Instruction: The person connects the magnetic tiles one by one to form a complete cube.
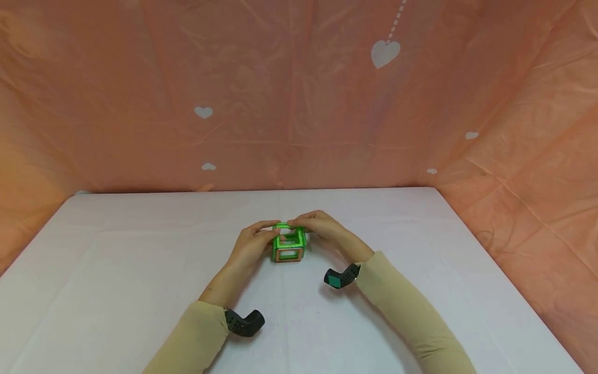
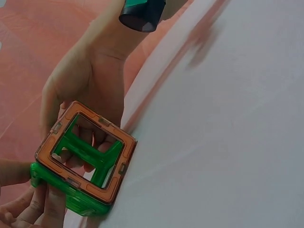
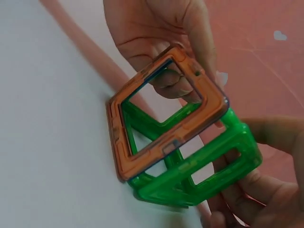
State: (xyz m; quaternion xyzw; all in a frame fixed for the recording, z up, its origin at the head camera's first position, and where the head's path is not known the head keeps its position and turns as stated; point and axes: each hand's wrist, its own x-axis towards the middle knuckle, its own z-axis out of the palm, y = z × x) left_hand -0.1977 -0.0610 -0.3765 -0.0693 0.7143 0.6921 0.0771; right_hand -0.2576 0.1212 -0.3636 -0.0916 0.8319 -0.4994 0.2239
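A small hollow cube of magnetic building tiles (image 1: pixel 276 243) stands on the white table, its sides made of open square frames. Green tiles (image 3: pixel 247 142) form its top and visible sides, while an orange square tile (image 3: pixel 213 90) covers the side toward me. My left hand (image 1: pixel 249 246) grips the cube from the left, thumb and fingers along its upper edge. From the right, my right hand (image 1: pixel 324 227) holds the top and far side with its fingertips. Part of the fingers shows through the frame openings in both wrist views; the far side is partly hidden.
A white cloth covers the table (image 1: pixel 140 249). Orange curtains with pale hearts (image 1: pixel 299 104) hang behind the far edge and along the sides. A black wrist camera (image 1: pixel 245 323) juts from the left sleeve and another (image 1: pixel 342 277) from the right, both low over the cloth.
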